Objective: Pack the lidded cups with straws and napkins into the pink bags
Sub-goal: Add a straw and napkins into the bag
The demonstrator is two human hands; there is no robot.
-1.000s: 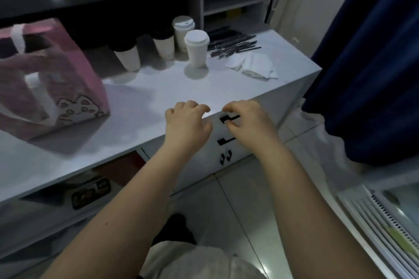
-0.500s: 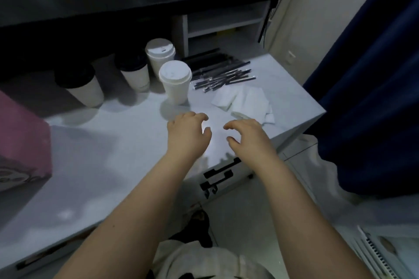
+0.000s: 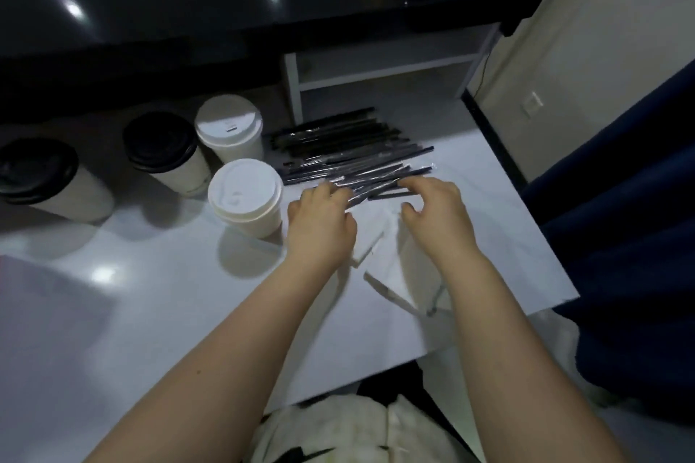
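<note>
- Hands, in the head view: the left hand (image 3: 319,224) and the right hand (image 3: 438,212) are both released, with bent fingers touching the straws (image 3: 361,165). Nothing is grasped yet.
- These straws lie heaped on the desk (image 3: 150,293), just behind the napkins (image 3: 398,263) and beside the nearest lidded cup (image 3: 246,195).
- I judge it best to slide one straw free and pinch it near its end, because the glossy wrappers could drag neighbouring straws along.

left hand (image 3: 319,224) bare | right hand (image 3: 438,216) bare | garment (image 3: 338,430): cream, black markings

Left grip (image 3: 319,224) and right grip (image 3: 438,216) side by side, palms down, fingers (image 3: 415,185) loosely curled.
</note>
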